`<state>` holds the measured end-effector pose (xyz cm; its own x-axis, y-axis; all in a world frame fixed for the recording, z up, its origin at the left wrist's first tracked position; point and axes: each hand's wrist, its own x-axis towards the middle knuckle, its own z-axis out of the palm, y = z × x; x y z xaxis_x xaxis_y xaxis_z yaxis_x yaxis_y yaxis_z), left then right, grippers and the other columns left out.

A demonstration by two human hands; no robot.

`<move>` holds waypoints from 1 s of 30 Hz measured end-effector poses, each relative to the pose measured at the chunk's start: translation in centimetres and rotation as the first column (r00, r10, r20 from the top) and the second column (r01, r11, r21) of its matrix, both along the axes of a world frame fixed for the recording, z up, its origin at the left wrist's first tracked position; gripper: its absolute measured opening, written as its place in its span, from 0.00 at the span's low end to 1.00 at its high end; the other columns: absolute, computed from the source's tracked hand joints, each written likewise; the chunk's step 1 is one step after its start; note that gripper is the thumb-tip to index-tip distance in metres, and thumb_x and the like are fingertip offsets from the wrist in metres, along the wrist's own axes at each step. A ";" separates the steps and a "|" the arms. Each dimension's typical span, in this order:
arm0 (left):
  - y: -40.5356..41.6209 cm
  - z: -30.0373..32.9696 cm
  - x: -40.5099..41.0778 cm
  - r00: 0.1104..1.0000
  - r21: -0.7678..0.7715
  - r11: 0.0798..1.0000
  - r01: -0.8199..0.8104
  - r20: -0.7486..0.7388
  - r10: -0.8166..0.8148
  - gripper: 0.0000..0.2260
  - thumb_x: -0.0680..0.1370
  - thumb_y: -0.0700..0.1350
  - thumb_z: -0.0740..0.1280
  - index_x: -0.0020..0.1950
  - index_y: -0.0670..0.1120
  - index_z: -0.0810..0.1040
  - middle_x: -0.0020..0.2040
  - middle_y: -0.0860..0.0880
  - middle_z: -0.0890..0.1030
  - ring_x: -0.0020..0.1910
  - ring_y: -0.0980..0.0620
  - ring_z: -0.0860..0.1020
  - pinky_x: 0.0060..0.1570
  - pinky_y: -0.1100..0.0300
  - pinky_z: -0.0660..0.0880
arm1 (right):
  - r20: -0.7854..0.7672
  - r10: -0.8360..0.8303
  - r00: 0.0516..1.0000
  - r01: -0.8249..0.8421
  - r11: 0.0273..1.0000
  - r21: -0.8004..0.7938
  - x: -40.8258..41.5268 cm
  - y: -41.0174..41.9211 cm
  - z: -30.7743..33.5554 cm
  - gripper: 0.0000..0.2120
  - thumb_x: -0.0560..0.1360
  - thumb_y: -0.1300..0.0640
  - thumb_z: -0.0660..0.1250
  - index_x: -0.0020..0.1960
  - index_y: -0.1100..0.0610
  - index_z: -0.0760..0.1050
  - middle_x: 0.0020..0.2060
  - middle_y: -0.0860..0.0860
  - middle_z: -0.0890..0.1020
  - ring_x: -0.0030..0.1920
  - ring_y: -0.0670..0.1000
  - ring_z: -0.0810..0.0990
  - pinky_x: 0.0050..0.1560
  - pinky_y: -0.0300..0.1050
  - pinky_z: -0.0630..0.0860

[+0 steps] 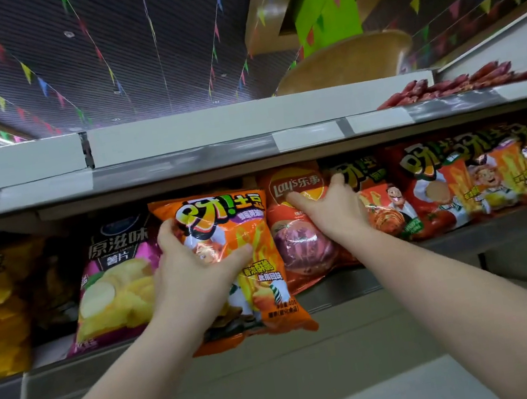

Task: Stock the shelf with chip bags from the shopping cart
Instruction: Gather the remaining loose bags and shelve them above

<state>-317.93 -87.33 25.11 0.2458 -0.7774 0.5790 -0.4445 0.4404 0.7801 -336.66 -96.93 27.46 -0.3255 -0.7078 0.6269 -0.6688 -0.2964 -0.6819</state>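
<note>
Currently, at this frame, you were mid-placement: the orange chip bag (230, 259) was at the shelf (339, 294) but not yet seated. Your left hand (194, 272) gripped it from the front, thumb across the printed face and fingers curled round its left edge. The bag sat in the centre of the frame, between the purple bag (112, 278) to its left and the red Lay's bag (300, 224) to its right. Its bottom seam hung below and in front of the shelf lip; its top edge was close under the shelf above (181, 167).

Your right hand (332, 209) lay against the Lay's bag, fingers spread and reaching between it and the neighbouring red bags (387, 207). Judgement: it was holding that row aside to keep a slot open; whether it pinched anything, I could not tell.

Orientation: long axis roughly vertical, leaning slightly, top tipped toward upper left, bottom toward lower right. Printed face pointed out toward you, logo right way up.

Next move, as judged: lift the bottom seam over the lip, push the bag back into the gap, stand it square with its neighbours, then let go. The shopping cart was not in view.
</note>
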 end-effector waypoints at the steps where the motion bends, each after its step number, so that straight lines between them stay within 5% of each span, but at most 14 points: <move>1: 0.0 -0.1 -0.2 1.000 -0.002 1.000 -0.013 0.026 0.013 0.51 0.62 0.56 0.80 0.76 0.55 0.51 0.68 0.49 0.71 0.66 0.44 0.71 0.66 0.43 0.68 | -0.087 -0.059 0.994 0.050 0.994 -0.095 0.1 0.2 -0.3 0.38 0.72 0.37 0.65 0.71 0.61 0.60 0.66 0.59 0.68 0.67 0.58 0.67 0.63 0.50 0.65; 5: 0.0 -0.3 -0.2 0.998 -0.002 0.999 -0.040 0.051 0.040 0.52 0.58 0.60 0.77 0.74 0.58 0.51 0.66 0.49 0.72 0.65 0.44 0.71 0.65 0.42 0.69 | -0.413 -0.094 0.906 -0.072 0.927 -0.368 -0.1 1.1 -1.7 0.22 0.78 0.47 0.61 0.67 0.57 0.69 0.60 0.55 0.74 0.61 0.55 0.70 0.58 0.47 0.64; 8: 0.0 -0.2 0.6 1.000 -0.019 0.999 -0.027 0.014 0.027 0.48 0.64 0.53 0.79 0.75 0.55 0.52 0.61 0.52 0.74 0.62 0.45 0.74 0.64 0.44 0.70 | -0.514 0.107 0.851 -0.262 0.935 -0.238 -1.4 1.7 -3.2 0.30 0.75 0.38 0.57 0.71 0.53 0.65 0.67 0.53 0.70 0.66 0.52 0.67 0.66 0.47 0.62; 12: 0.3 0.1 1.7 0.999 -0.015 1.000 -0.017 -0.035 0.017 0.46 0.66 0.51 0.77 0.76 0.56 0.51 0.61 0.51 0.75 0.58 0.45 0.76 0.60 0.47 0.73 | -0.756 0.187 0.627 -0.334 0.941 -0.044 -2.6 2.2 -5.0 0.41 0.65 0.27 0.52 0.75 0.42 0.51 0.76 0.52 0.49 0.76 0.54 0.48 0.71 0.49 0.43; 16: 0.5 0.0 2.2 0.998 -0.009 1.000 -0.025 -0.054 0.025 0.46 0.67 0.50 0.77 0.75 0.55 0.52 0.60 0.50 0.76 0.57 0.45 0.77 0.59 0.46 0.74 | -0.775 0.041 0.630 -0.196 0.975 -0.109 -1.3 2.0 -4.6 0.42 0.64 0.26 0.45 0.75 0.41 0.54 0.76 0.53 0.49 0.76 0.56 0.47 0.73 0.55 0.46; 21: 0.9 0.0 2.6 0.998 -0.003 1.000 -0.030 -0.061 0.030 0.45 0.67 0.49 0.77 0.76 0.53 0.53 0.54 0.53 0.76 0.55 0.46 0.77 0.55 0.51 0.73 | -0.746 -0.034 0.665 -0.130 0.979 -0.160 0.8 1.2 -4.6 0.36 0.69 0.31 0.59 0.73 0.44 0.60 0.76 0.55 0.53 0.75 0.59 0.50 0.71 0.60 0.49; 25: 1.0 -0.3 2.9 0.997 0.000 0.999 -0.032 -0.069 0.032 0.46 0.66 0.50 0.78 0.76 0.54 0.52 0.61 0.50 0.75 0.58 0.45 0.76 0.60 0.47 0.73 | -0.764 -0.024 0.645 -0.111 0.986 -0.125 0.7 1.5 -5.5 0.42 0.63 0.26 0.43 0.74 0.41 0.55 0.76 0.54 0.51 0.76 0.58 0.47 0.72 0.60 0.45; 30: 1.5 -0.8 3.1 0.997 0.022 0.999 -0.044 -0.060 0.045 0.47 0.66 0.51 0.78 0.75 0.56 0.52 0.59 0.50 0.76 0.57 0.44 0.77 0.60 0.45 0.74 | -0.789 0.055 0.613 -0.110 0.994 -0.016 -0.3 2.7 -5.7 0.43 0.62 0.27 0.37 0.75 0.38 0.46 0.77 0.50 0.44 0.76 0.53 0.41 0.73 0.54 0.40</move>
<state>-314.85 -85.83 24.29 0.3149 -0.7764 0.5460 -0.4150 0.4047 0.8149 -336.92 -94.19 21.74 0.3692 -0.6611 0.6532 -0.9107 -0.3973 0.1127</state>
